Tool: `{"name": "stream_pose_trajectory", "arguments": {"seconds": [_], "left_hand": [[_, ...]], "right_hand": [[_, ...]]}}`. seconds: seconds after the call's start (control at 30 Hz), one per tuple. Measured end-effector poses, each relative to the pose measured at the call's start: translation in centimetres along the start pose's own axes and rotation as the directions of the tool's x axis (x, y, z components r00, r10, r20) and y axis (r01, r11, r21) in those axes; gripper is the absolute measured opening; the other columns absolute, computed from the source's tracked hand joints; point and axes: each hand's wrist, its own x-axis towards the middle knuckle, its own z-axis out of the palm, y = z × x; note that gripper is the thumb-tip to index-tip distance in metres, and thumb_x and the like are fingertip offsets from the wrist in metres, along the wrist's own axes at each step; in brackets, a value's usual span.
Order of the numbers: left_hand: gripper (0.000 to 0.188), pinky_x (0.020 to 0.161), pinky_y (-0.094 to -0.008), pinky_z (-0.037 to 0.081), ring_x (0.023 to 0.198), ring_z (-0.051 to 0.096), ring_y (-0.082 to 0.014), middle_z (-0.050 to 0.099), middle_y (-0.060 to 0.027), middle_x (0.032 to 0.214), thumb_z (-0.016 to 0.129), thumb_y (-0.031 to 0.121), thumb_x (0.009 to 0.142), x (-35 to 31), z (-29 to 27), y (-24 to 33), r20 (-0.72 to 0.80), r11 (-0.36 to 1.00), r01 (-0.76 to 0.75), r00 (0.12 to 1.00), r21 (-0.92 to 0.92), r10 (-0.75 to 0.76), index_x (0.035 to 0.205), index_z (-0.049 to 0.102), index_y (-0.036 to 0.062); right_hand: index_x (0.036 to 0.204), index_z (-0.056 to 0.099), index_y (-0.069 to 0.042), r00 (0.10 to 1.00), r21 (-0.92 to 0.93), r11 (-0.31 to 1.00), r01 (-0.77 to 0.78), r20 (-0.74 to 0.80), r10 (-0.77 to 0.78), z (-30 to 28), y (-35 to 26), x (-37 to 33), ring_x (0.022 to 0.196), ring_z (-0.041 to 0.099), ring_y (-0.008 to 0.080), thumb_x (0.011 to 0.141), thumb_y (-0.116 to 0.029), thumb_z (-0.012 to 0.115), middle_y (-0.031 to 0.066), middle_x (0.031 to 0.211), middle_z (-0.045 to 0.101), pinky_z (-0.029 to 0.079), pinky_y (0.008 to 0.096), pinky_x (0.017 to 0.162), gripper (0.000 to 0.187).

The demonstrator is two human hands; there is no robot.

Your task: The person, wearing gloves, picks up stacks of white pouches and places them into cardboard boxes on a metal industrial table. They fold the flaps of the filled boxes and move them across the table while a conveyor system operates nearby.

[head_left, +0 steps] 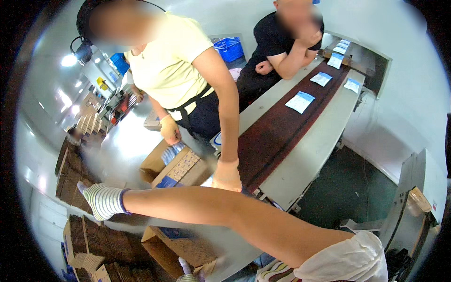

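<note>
My right arm crosses the view from the lower right, its white sleeve pushed up. My right hand [104, 201], in a striped knit glove, is open at the left, with one lilac fingertip stretched out. It is over stacked flat cardboard [103, 242], and I see nothing in it. At the bottom edge, my left hand [187, 275] wears a similar glove. Its visible fingers are stretched apart beside the near edge of an open cardboard box [157, 246]; most of that hand is cut off.
Across from me a person in a yellow shirt [174, 61] reaches one gloved hand toward my forearm, beside a filled carton [181, 169]. White-and-blue packets [300, 102] lie on a dark red conveyor belt [270, 136]. Another person in black [268, 40] sits beside it.
</note>
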Motion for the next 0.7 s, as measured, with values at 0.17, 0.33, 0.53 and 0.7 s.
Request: {"name": "stream_pose_trajectory", "arguments": {"seconds": [0.17,0.33,0.53,0.7], "left_hand": [[0.091,0.047,-0.0404,0.044,0.046,0.055,-0.0316,0.054,-0.012,0.051,0.068,0.042,0.071,0.4,1.2,-0.2,0.065,0.993,0.088,0.994,0.08,-0.093,0.139,0.023,0.0],[0.081,0.049,-0.0412,0.046,0.048,0.056,-0.033,0.057,-0.0155,0.056,0.065,0.038,0.075,-0.5,0.0,0.0,0.051,0.997,0.074,0.996,-0.002,-0.074,0.137,0.029,-0.0008],[0.084,0.047,-0.039,0.045,0.047,0.056,-0.0298,0.057,-0.0124,0.055,0.065,0.047,0.073,0.3,1.1,0.2,0.024,0.994,0.073,0.997,0.08,-0.075,0.138,0.03,0.0044],[0.09,0.044,-0.0402,0.044,0.041,0.052,-0.0331,0.052,-0.0104,0.048,0.071,0.041,0.069,-0.6,1.0,-0.1,-0.025,0.989,0.147,0.989,0.031,-0.146,0.138,0.027,0.0034]], "right_hand": [[0.118,0.039,0.011,0.981,0.048,0.996,0.073,-0.186,-0.063,-1.4,-0.2,-3.5,0.078,0.061,0.0335,0.073,-0.025,0.062,0.0221,0.084,0.062,0.049,0.0388,0.074,0.062],[0.135,0.018,0.012,0.991,-0.026,1.0,0.005,-0.133,-0.009,0.2,-1.1,-0.4,0.09,0.061,0.0331,0.078,-0.031,0.064,0.0263,0.094,0.062,0.045,0.0384,0.086,0.085],[0.123,0.034,0.012,0.983,-0.002,1.0,-0.001,-0.183,0.0,1.2,-0.1,-0.4,0.089,0.06,0.0354,0.076,-0.029,0.062,0.0259,0.085,0.062,0.045,0.0396,0.084,0.068],[0.105,0.049,0.002,0.98,-0.11,0.993,-0.04,-0.197,0.018,1.7,0.0,-0.4,0.081,0.058,0.0283,0.078,-0.03,0.055,0.0182,0.087,0.061,0.043,0.0379,0.081,0.043]]}}
